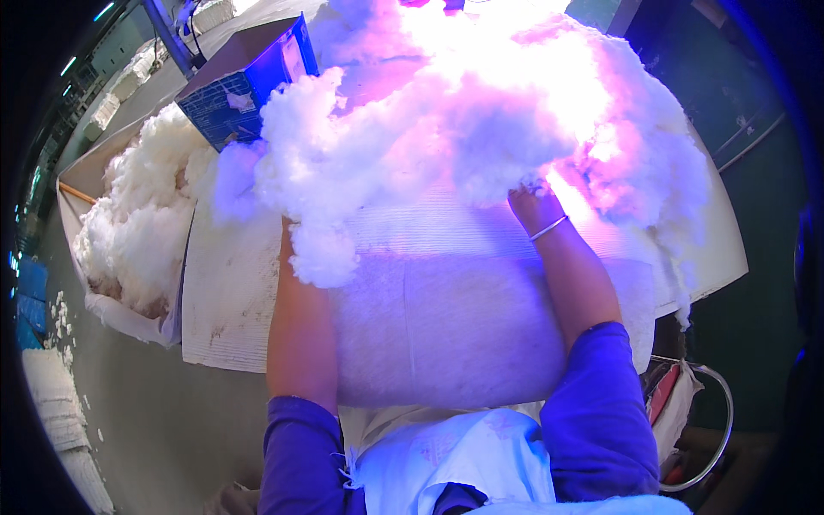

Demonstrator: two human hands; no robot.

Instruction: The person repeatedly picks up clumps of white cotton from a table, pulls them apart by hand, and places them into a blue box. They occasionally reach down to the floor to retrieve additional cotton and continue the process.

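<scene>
A large heap of loose white cotton-like fibre (360, 154) covers the far part of a pale ribbed tabletop (232, 318), lit bright pink and violet. My right hand (534, 204), with a thin pale bangle at its wrist, reaches into the near edge of the heap; its fingers are buried there. On the left, my forearm (302, 343) stretches up to the heap, and a tuft of fibre hides my left hand. Whether either hand grips the fibre does not show. Between my arms, a smooth whitish pad (446, 326) lies over the table's near edge.
A worn blue box (236, 99) stands at the table's far left. Beside it, a pale bin (120, 313) holds more fibre. Folded white stacks (60, 403) lie on the floor at left. A curved metal tube (728, 412) stands at lower right, near a cloth-draped red thing.
</scene>
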